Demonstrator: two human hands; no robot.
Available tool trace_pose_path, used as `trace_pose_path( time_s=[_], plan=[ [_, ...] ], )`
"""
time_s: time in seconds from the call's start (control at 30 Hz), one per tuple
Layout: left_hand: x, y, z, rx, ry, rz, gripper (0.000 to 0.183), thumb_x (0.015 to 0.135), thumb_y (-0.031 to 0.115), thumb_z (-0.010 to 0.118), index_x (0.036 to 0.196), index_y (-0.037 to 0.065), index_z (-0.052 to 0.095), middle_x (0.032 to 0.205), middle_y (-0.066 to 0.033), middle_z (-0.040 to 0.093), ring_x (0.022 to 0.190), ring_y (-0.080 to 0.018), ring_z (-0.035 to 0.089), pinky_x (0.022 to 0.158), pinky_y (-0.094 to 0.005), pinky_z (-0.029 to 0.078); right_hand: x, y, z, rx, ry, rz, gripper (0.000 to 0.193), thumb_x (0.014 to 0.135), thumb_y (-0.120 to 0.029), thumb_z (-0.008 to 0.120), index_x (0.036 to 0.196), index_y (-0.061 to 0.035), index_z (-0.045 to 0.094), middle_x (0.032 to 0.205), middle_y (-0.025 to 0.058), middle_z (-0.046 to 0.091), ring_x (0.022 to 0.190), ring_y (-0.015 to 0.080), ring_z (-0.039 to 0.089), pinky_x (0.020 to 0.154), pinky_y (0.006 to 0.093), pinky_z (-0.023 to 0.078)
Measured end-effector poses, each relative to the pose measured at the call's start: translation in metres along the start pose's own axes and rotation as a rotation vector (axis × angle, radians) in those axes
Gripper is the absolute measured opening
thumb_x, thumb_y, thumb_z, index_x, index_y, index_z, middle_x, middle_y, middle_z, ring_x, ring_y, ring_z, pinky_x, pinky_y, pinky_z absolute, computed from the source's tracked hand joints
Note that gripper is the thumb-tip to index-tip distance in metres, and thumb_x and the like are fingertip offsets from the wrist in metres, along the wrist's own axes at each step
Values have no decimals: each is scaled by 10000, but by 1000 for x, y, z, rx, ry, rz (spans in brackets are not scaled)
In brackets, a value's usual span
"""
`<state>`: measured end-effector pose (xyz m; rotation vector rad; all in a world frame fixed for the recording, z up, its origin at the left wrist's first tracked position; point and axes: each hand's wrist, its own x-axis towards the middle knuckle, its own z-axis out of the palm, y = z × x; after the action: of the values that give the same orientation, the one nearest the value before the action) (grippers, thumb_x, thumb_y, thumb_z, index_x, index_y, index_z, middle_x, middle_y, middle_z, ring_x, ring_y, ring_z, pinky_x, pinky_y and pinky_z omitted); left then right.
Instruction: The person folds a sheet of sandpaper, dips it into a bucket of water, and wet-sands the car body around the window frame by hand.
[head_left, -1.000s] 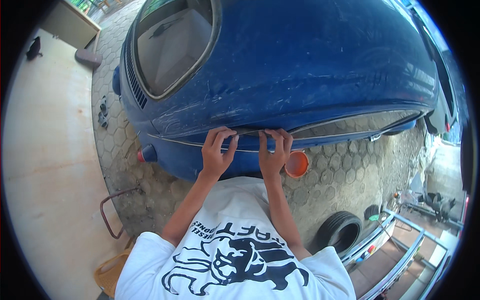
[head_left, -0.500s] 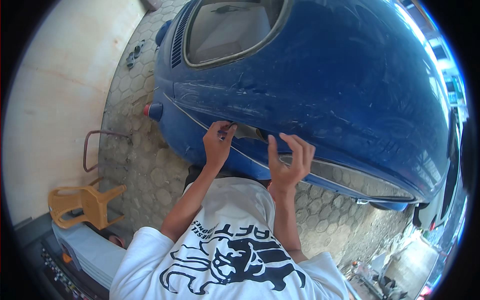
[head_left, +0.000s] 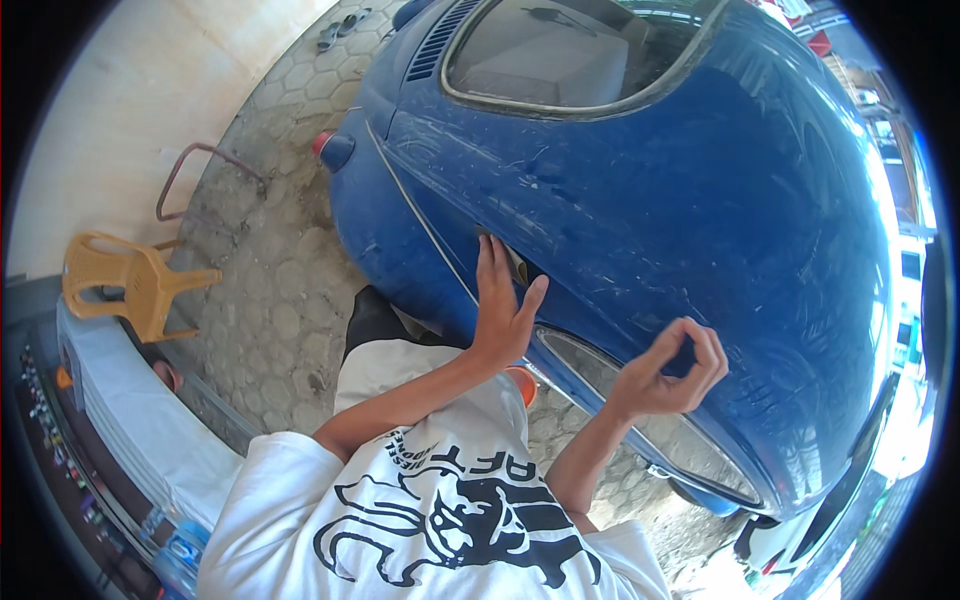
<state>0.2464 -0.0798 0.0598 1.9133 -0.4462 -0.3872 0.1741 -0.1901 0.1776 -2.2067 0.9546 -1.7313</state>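
Note:
My left hand (head_left: 503, 312) lies against the side of the blue car (head_left: 600, 220), with its fingers stretched out and its thumb apart. Beside its fingers is a narrow, pale and dark patch (head_left: 521, 268) on the bodywork; my hand partly covers it, and I cannot tell what it is. My right hand (head_left: 676, 375) is raised over the side window (head_left: 690, 445), apart from the bodywork. Its fingers curl round to the thumb in a pinch. Anything between those fingertips is too small to make out.
A yellow plastic chair (head_left: 145, 285) lies tipped at the left, near a bent metal bar (head_left: 185, 165) by the pale wall (head_left: 130, 120). Something orange (head_left: 523, 384) shows below the car's side. Paving (head_left: 275, 310) surrounds the car. A clear blue bottle (head_left: 183, 550) stands at lower left.
My left hand has gone from a pinch to stretched fingers on the car. My right hand has moved right, away from the pale patch, and its fingers have curled. The view has shifted.

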Motion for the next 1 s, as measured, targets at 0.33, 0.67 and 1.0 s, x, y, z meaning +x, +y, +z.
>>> trace_pose_path(
  time_s=[0.33, 0.67, 1.0],
  plan=[
    [49, -80, 8, -132, 261, -57, 540, 979, 122, 363, 1403, -161, 183, 1456, -374, 254, 1374, -483, 250, 1130, -436, 240, -3, 5, -12, -278, -385, -328, 104, 732, -101, 723, 787, -182, 688, 744, -68, 650, 626, 102, 572, 715, 281, 364],
    [87, -131, -2, 136, 274, -67, 497, 1018, 138, 283, 1450, -93, 198, 1502, -266, 275, 1340, -415, 356, 1120, -389, 291, -6, 5, -4, -342, -308, -330, 106, 726, -55, 713, 766, -148, 682, 742, -50, 657, 630, 102, 583, 687, 274, 379],
    [139, -196, -35, -100, 237, -381, 523, 1014, 274, 349, 1450, -11, 300, 1418, -280, 410, 1204, -446, 497, 1001, -436, 401, -11, 12, 13, -550, -126, -425, 52, 784, -88, 705, 773, -131, 678, 738, -46, 636, 531, 89, 484, 559, 263, 349]
  ],
)
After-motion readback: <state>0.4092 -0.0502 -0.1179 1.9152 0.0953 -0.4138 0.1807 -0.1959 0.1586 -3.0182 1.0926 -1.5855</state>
